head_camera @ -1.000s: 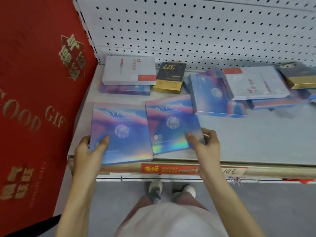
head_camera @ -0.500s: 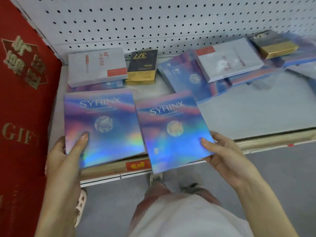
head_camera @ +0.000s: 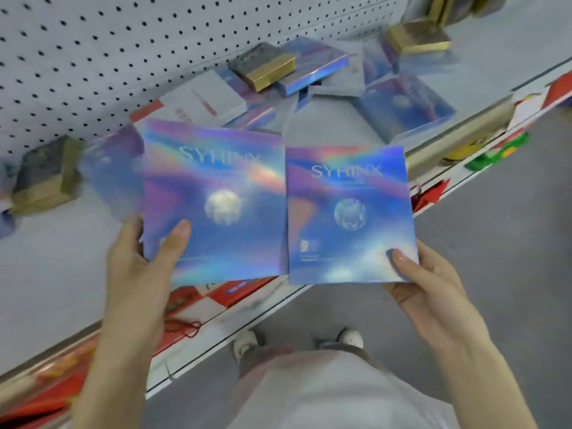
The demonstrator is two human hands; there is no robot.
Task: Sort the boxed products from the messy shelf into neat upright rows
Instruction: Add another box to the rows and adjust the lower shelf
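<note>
I hold two flat holographic blue-purple SYRINX boxes side by side in the air in front of the shelf. My left hand grips the left box at its lower left corner, thumb on the front. My right hand grips the right box at its lower right corner. Both boxes face me, lifted clear of the white shelf. Behind them lie more boxes: a white one with a red corner, a black-and-gold one and further holographic ones, flat and overlapping.
A white pegboard wall backs the shelf. Another black-and-gold box lies at the left, one more at the far right. Red packages sit on the lower shelf. Grey floor and my shoes are below.
Both hands have lifted the two SYRINX boxes off the shelf's front edge and carried them rightward. The view swung right and tilted; the red gift panel has left the frame.
</note>
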